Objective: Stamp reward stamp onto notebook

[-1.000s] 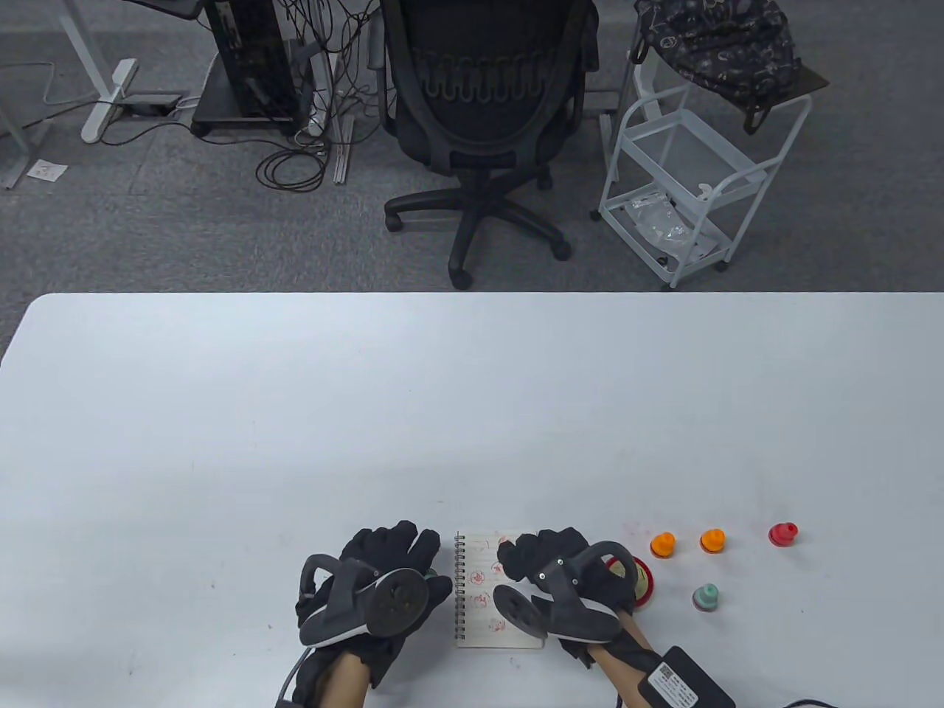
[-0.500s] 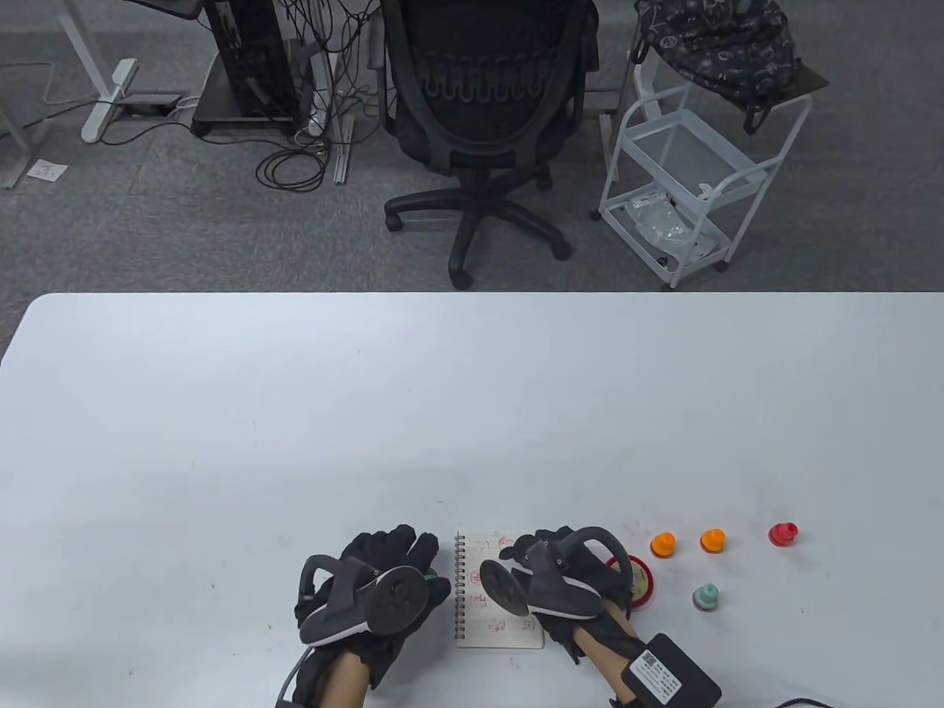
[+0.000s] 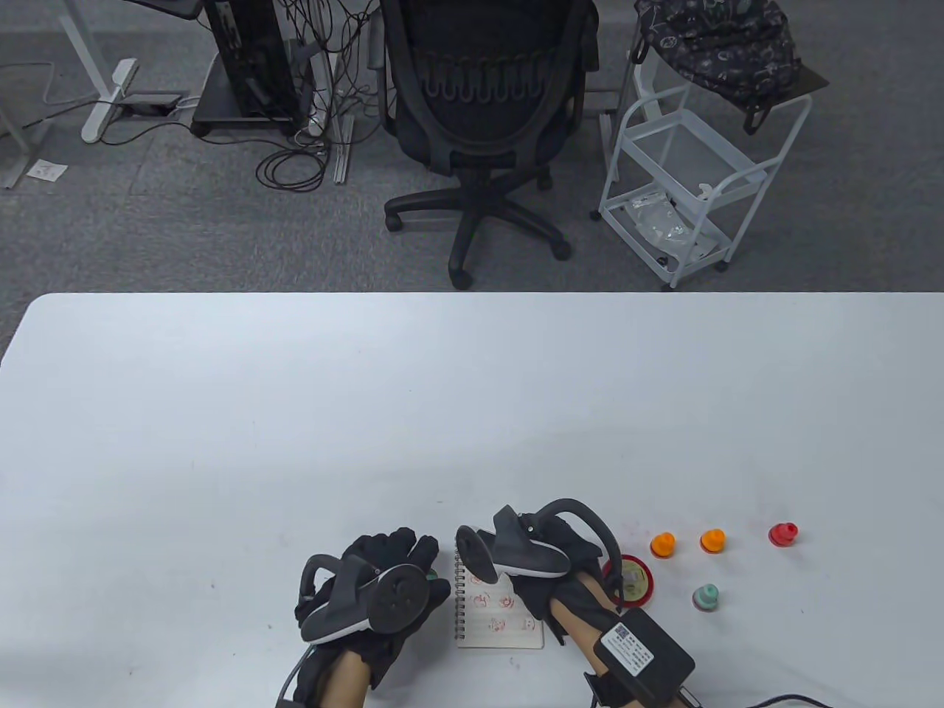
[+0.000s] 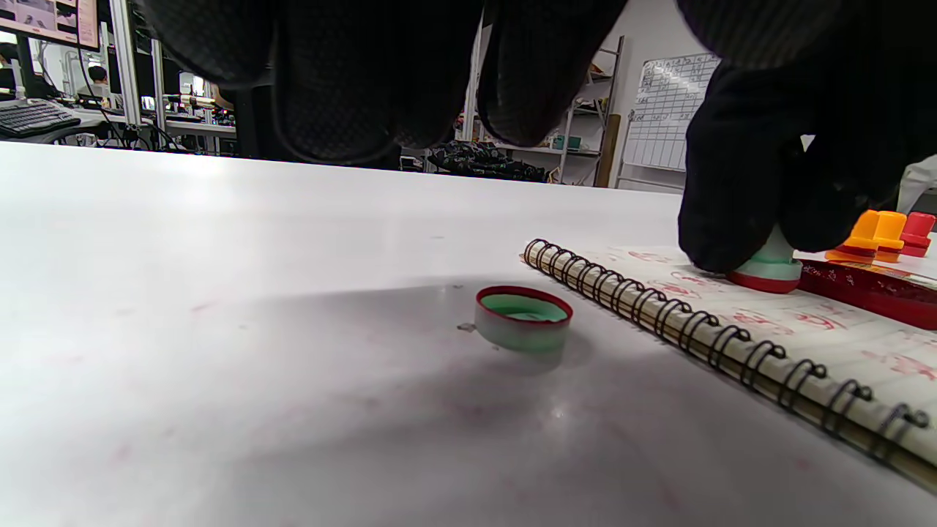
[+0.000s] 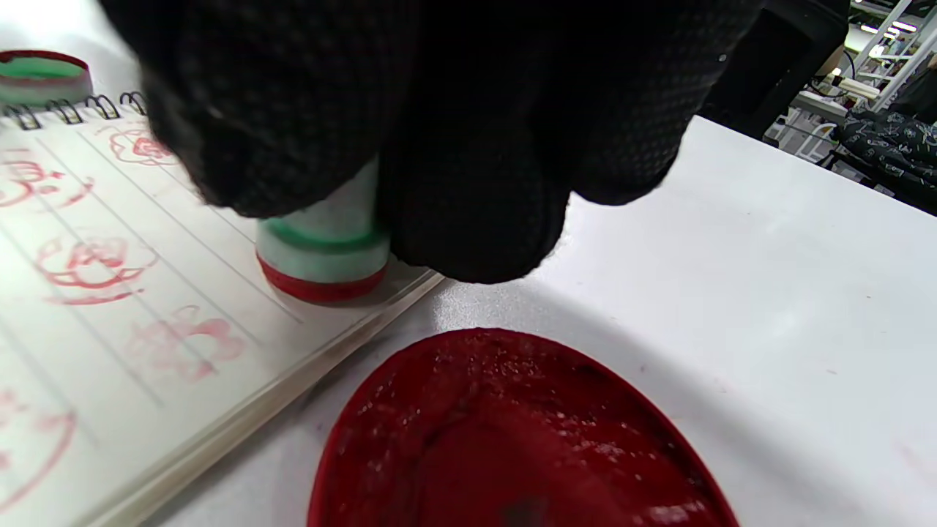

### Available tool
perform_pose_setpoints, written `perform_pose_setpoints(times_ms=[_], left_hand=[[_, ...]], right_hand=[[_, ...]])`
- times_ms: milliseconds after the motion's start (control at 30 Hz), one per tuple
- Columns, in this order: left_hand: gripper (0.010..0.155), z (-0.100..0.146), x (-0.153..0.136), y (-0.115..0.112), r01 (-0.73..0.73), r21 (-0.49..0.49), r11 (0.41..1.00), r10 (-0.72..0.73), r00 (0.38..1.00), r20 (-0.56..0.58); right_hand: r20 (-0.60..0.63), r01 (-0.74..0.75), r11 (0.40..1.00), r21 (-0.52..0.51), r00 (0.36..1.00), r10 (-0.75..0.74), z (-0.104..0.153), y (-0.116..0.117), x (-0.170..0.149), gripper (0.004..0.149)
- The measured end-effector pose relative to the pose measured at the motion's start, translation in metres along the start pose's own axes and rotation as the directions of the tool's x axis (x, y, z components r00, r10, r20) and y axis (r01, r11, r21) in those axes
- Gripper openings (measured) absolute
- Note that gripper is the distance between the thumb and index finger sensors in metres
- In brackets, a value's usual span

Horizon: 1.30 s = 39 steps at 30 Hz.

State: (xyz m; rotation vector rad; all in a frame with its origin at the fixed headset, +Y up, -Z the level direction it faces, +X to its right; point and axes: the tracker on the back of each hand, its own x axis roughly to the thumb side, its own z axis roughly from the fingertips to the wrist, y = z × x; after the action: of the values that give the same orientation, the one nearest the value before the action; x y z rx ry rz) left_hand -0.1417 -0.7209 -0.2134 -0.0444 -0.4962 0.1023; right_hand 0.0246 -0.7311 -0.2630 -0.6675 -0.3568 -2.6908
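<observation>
On the left, the left hand lay on the table just beside the spiral binding of the notebook. Its fingers hung over a small green cap with a red rim that stood apart from them on the table; they looked relaxed and held nothing.

To the right of it, the right hand was over the far part of the page. Its fingers were curled around the reward stamp and pinched the pale green body, with the red base pressed flat on the lined paper near the right edge of the notebook. Just to the right of this grip lay the red ink pad, very near the notebook's edge. Farther right stood two orange stamps, a red stamp and a green stamp.

The stamp seemed a light, stiff plastic piece with a smooth body, so I think it should be held low on the sides, close to the base, and pushed straight down. The thin paper could shift or smear if the stamp slid.

In the table view the tracker covered the stamp completely. The glove hid the upper part of the stamp, so its top shape could not be told. The older red prints were faint, and their pictures were hard to read.
</observation>
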Motion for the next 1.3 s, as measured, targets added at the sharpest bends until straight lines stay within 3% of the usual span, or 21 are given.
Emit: perform_pose_setpoints(times_ms=[767,933,1033,1133,1300], left_hand=[[0.067,0.000,-0.002,-0.001,-0.010,-0.024,1.000,0.009,1.000,-0.012],[0.060,0.000,-0.004,0.000,0.010,-0.002,1.000,-0.010,1.000,-0.023],[0.061,0.002,-0.007,0.001,-0.011,0.004,1.000,0.012,0.999,-0.036],[0.062,0.004,-0.011,0.000,-0.030,-0.009,0.999,0.030,0.998,-0.049],[0.067,0.002,-0.010,-0.004,-0.027,-0.064,0.998,0.024,0.999,-0.045]], right_hand=[[0.003,-0.091,0.995,-0.034,0.996,0.091,0.004,0.000,0.009,0.043],[0.006,-0.078,0.996,-0.035,0.997,0.078,0.004,0.001,0.008,0.043],[-0.004,-0.094,0.992,-0.080,0.996,0.094,0.013,0.006,0.011,0.044],[0.004,-0.094,0.967,-0.235,0.995,0.098,0.029,0.016,0.008,0.044],[-0.017,0.069,0.925,-0.374,0.997,-0.081,0.057,0.018,-0.017,0.045]])
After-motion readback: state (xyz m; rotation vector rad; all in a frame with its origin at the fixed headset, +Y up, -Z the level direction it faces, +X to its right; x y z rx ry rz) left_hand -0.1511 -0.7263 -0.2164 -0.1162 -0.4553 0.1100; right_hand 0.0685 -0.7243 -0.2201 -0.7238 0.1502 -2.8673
